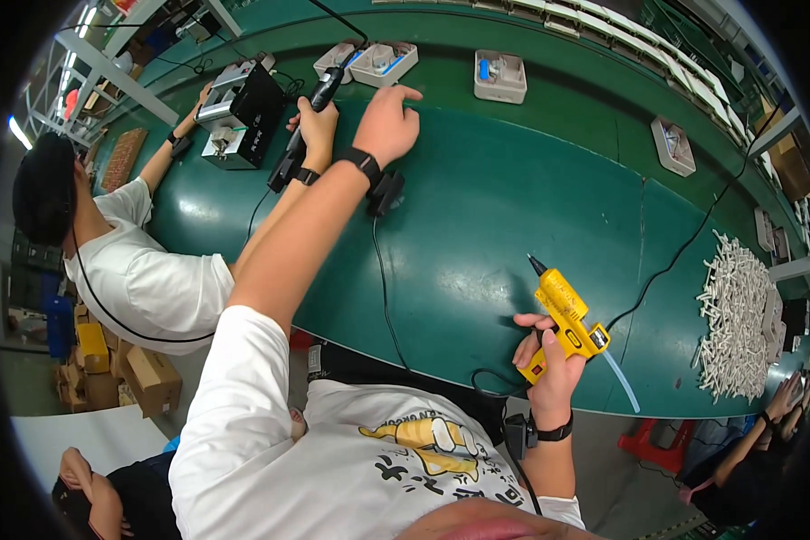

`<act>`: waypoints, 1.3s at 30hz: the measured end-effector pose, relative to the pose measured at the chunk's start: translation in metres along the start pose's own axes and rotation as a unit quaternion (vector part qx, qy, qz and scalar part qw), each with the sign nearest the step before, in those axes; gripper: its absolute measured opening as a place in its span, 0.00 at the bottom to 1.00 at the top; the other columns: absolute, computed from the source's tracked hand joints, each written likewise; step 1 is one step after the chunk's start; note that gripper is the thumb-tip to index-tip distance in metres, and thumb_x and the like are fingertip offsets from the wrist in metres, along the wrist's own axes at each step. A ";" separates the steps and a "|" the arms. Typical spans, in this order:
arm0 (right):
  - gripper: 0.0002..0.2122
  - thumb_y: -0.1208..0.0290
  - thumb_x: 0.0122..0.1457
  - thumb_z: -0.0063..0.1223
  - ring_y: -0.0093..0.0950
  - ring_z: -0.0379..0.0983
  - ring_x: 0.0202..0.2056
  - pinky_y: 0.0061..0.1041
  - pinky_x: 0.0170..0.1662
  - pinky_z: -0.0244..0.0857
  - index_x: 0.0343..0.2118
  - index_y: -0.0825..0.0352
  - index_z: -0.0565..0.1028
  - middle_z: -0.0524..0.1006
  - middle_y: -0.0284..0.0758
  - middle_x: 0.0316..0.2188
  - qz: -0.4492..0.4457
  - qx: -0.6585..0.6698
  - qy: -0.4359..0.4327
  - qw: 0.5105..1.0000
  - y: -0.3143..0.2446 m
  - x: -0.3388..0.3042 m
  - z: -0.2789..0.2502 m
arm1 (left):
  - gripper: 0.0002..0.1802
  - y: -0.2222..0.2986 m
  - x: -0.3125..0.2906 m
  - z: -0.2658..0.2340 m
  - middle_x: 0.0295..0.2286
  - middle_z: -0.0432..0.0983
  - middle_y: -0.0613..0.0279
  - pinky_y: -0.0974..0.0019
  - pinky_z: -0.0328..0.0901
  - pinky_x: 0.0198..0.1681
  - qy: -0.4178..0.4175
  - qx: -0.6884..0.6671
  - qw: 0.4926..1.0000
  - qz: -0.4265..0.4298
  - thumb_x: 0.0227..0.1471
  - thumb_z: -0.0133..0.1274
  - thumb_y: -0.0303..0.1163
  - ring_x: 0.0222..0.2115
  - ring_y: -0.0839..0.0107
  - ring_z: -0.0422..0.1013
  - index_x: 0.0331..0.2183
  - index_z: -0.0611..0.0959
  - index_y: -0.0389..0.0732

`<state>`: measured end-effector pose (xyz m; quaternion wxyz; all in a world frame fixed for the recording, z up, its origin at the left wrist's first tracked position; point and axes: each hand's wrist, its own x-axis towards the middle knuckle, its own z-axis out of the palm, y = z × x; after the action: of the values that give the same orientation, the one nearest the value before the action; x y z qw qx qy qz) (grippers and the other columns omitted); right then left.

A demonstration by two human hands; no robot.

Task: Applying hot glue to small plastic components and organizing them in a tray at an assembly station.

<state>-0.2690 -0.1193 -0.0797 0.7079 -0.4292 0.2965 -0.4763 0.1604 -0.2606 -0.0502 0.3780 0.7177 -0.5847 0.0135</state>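
Observation:
My right hand (553,369) is wrapped round the handle of a yellow hot glue gun (564,306) above the green table's near side. The gun's dark nozzle points away and a little left. A translucent glue stick (621,382) sticks out of its back end. My left hand (389,126) reaches far forward to the table's far edge, with its index finger and thumb apart and nothing seen in it; the other fingers are partly hidden. Beyond it, a grey tray (385,76) with white and blue parts stands on the green belt.
To the left, a co-worker's hand (318,135) grips a black electric screwdriver (326,88), close to my left forearm. A black-and-silver machine (243,112) stands there. More trays (499,88) line the belt. White parts (736,315) are heaped at right. A black cable (675,261) crosses the table.

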 end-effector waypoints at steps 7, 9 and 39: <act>0.06 0.74 0.70 0.48 0.24 0.70 0.19 0.27 0.26 0.69 0.45 0.70 0.72 0.82 0.55 0.45 -0.005 -0.010 -0.005 1.000 0.003 0.006 -0.002 | 0.18 -0.094 0.112 -0.024 0.47 0.78 0.54 0.51 0.74 0.51 0.007 0.402 0.912 0.078 0.57 0.57 0.30 0.50 0.52 0.76 0.51 0.82 0.46; 0.06 0.74 0.71 0.48 0.24 0.70 0.19 0.27 0.26 0.69 0.46 0.70 0.72 0.81 0.55 0.45 -0.007 -0.006 0.000 1.000 0.004 0.007 -0.002 | 0.17 -0.100 0.130 -0.033 0.48 0.78 0.60 0.53 0.75 0.49 -0.060 0.470 0.869 0.144 0.59 0.57 0.32 0.51 0.56 0.76 0.51 0.82 0.50; 0.08 0.72 0.71 0.47 0.24 0.68 0.18 0.27 0.25 0.69 0.46 0.70 0.70 0.81 0.55 0.44 -0.018 -0.024 0.031 0.999 0.001 0.009 0.011 | 0.16 -0.079 0.175 -0.051 0.49 0.81 0.66 0.51 0.77 0.49 -0.280 0.411 0.833 0.244 0.53 0.59 0.24 0.51 0.57 0.78 0.43 0.87 0.51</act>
<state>-0.2564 -0.1235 -0.0754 0.6793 -0.4360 0.3220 -0.4948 0.3041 -0.3746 0.0249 -0.1472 0.6140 -0.7623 0.1422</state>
